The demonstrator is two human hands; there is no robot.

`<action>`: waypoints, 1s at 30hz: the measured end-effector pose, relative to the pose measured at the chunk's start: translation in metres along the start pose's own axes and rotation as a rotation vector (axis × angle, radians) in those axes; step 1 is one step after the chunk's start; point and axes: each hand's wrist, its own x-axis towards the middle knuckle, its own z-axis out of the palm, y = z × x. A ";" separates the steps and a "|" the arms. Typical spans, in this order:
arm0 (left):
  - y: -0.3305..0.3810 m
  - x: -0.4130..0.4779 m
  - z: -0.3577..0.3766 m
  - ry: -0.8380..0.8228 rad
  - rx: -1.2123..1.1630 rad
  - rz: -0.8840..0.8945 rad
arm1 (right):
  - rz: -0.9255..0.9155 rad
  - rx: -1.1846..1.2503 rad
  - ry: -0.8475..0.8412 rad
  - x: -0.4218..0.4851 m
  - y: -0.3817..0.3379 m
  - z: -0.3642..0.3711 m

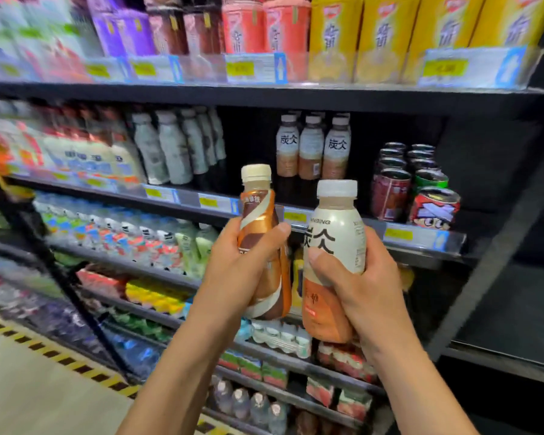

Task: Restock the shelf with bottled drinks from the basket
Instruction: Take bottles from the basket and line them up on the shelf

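Brown-swirl bottle (261,246) and cream-and-orange bottle (335,246): two in all, held side by side, just apart, before the shelf (421,243). Left hand (239,268) and right hand (361,287) each have fingers (275,235) wrapped round one. Both bottles stand cap up, long axes near vertical. Behind, three matching bottles (311,149) stand in a row on the shelf, with cans (390,189) to their right.

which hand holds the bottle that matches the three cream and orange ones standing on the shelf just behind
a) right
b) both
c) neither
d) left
a: the right hand grips the cream and orange bottle, which bears the same black characters as the three shelf bottles, while the left hand holds a brown and copper bottle.
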 end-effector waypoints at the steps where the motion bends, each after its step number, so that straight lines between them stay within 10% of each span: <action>1: 0.001 0.012 -0.014 -0.026 -0.031 -0.009 | -0.001 0.000 0.002 0.006 0.001 0.014; 17: 0.004 0.201 -0.077 -0.339 -0.012 -0.129 | 0.109 -0.062 0.202 0.153 0.016 0.109; 30: -0.025 0.369 -0.039 -0.185 0.052 -0.112 | 0.086 -0.269 0.360 0.293 0.049 0.126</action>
